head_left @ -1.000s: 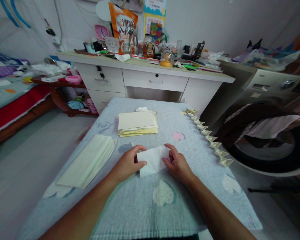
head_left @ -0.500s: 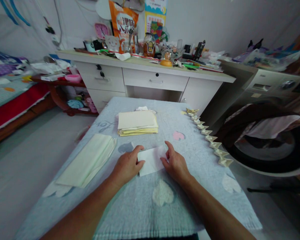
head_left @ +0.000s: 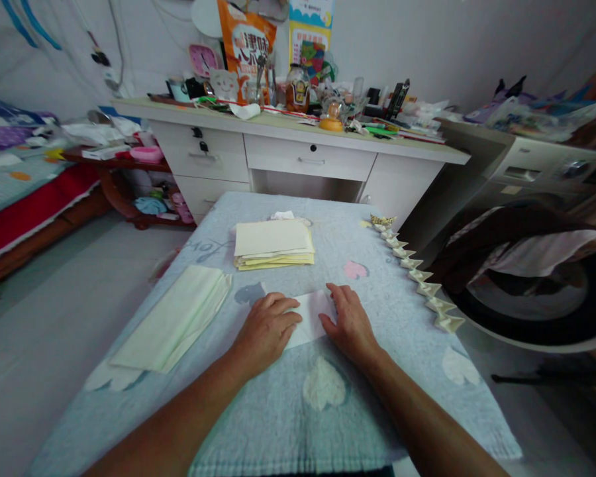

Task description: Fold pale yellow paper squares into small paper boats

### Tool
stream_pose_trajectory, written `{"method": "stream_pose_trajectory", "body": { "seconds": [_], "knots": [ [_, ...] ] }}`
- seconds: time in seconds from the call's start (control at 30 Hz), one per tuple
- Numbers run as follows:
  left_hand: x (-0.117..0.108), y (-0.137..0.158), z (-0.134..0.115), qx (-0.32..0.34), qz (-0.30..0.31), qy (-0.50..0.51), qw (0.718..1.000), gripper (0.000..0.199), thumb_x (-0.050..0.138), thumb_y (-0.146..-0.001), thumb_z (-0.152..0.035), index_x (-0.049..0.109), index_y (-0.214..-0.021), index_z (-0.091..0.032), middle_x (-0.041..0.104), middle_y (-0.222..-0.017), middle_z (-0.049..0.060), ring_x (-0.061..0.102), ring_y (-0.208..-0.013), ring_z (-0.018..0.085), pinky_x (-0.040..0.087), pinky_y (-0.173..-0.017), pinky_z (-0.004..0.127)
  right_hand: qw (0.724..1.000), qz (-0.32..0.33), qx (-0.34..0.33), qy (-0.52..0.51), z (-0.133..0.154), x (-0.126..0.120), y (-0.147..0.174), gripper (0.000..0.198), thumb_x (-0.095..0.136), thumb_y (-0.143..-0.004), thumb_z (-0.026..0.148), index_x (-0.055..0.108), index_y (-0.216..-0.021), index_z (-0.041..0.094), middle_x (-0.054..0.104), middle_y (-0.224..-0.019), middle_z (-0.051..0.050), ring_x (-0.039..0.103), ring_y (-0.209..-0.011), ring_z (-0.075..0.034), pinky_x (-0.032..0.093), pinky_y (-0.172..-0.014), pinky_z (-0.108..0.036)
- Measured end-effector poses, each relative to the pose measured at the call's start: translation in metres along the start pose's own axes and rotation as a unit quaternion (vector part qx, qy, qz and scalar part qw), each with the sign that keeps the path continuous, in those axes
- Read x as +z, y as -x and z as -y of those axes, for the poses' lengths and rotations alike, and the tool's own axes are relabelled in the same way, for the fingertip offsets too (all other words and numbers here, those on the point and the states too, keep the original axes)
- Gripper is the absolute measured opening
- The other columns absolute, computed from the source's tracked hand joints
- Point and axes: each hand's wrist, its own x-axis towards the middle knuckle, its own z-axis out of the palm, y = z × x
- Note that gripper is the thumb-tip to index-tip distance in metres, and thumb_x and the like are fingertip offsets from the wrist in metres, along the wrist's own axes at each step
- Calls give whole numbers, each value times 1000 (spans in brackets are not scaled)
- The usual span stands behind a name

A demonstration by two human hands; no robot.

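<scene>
A small folded piece of white paper (head_left: 312,318) lies on the cloth-covered table in front of me. My left hand (head_left: 271,324) rests flat over its left part, fingers stretched and pressing on it, hiding that end. At the right edge is my right hand (head_left: 348,321), thumb on the paper and fingers extended along its side, with a gap between thumb and index finger. Beyond the hands sits a stack of cream and yellow paper (head_left: 273,240). A pale green folded stack of paper (head_left: 173,321) lies left of my left hand.
Several folded paper pieces (head_left: 428,289) form a row along the table's right side, with a patterned one (head_left: 382,220) at the far end. Behind the table stands a cluttered white desk (head_left: 308,159). An open washing machine (head_left: 541,179) is on the right.
My left hand has moved right onto the paper, its fingers going from a grip at the left edge to lying flat. The right hand stays at the right edge, its fingers shifted slightly.
</scene>
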Motion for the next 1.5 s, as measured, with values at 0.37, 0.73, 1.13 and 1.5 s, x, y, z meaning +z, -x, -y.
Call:
{"method": "stream_pose_trajectory", "body": {
  "seconds": [0.37, 0.73, 1.13, 1.5],
  "knots": [
    [14, -2, 9, -142, -45, -26, 989, 49, 70, -72, -37, 55, -116, -20, 51, -126, 10, 39, -122, 33, 31, -103, 49, 1000, 19, -14, -4, -5, 1, -2, 54, 60, -76, 22, 50, -128, 13, 55, -126, -13, 43, -111, -30, 34, -97, -47],
    [3, -10, 4, -171, -53, 114, 977, 26, 61, -71, -17, 49, -93, -21, 59, -92, 2, 53, -97, 23, 40, -89, 39, 991, -10, -14, -134, -7, -5, -1, 62, 58, -78, 24, 38, -136, 17, 47, -135, -14, 42, -121, -28, 35, -102, -48],
    [10, -5, 7, -111, -58, 66, 990, 36, 66, -76, -33, 56, -109, -22, 54, -114, 7, 47, -111, 28, 38, -95, 45, 994, 92, -34, -44, 0, -15, -5, 65, 66, -75, 26, 43, -134, 13, 48, -136, -15, 41, -122, -29, 33, -104, -48],
    [7, -10, -2, -104, -10, 61, 993, 20, 71, -68, -27, 57, -81, -22, 58, -96, 3, 48, -102, 26, 35, -87, 38, 988, 143, -55, 29, 7, -20, -17, 41, 73, -69, 25, 56, -106, 17, 58, -112, -11, 50, -103, -25, 39, -89, -41]
  ]
}}
